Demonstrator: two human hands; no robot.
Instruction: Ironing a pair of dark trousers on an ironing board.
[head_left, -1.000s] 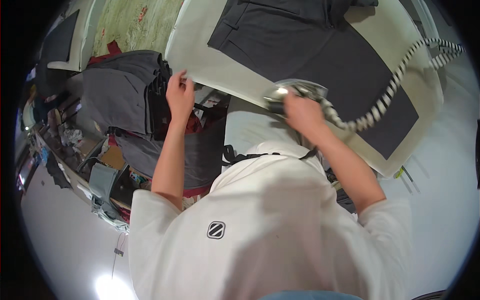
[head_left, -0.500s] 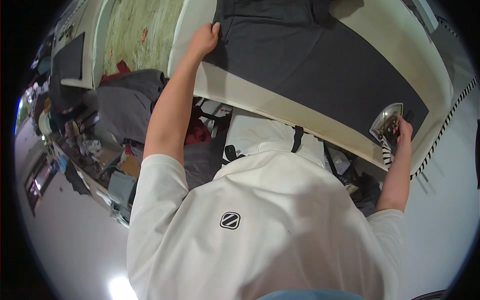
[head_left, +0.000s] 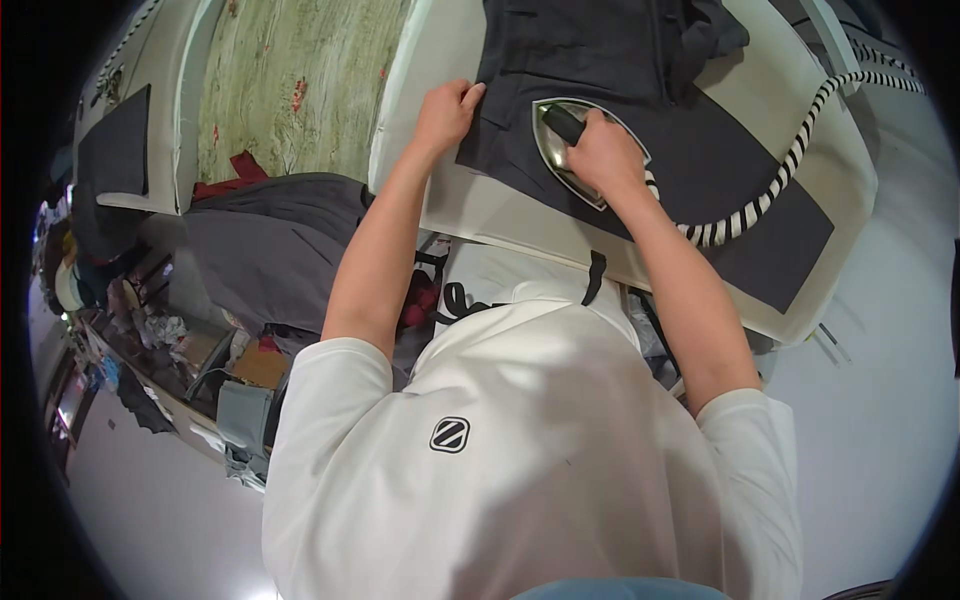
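Note:
A dark grey garment [head_left: 530, 60] with seams lies over the pale padded ironing board [head_left: 480, 205]. At its left edge, my left hand [head_left: 448, 118] has its fingers curled in, pinching the cloth. My right hand [head_left: 608, 158] is wrapped round the dark handle of a silver steam iron [head_left: 550, 150]. The iron rests on the garment, its pointed end toward the upper left. A black-and-white striped hose [head_left: 745, 218] runs from the iron's back to the upper right. Dark grey cloth [head_left: 770, 245] covers the board's right part; where the garment ends on it I cannot tell.
A greenish wood-patterned surface [head_left: 300, 110] adjoins the board's left side. Grey and red garments [head_left: 275, 240] hang below it. Farther left is another pale board [head_left: 175, 130] with a dark patch. A grey bin [head_left: 243, 412] and clutter stand at lower left.
My right hand has carried the iron from the board's right end leftward onto the garment, near my left hand. The striped hose now stretches across the right side. My left hand keeps at the garment's edge.

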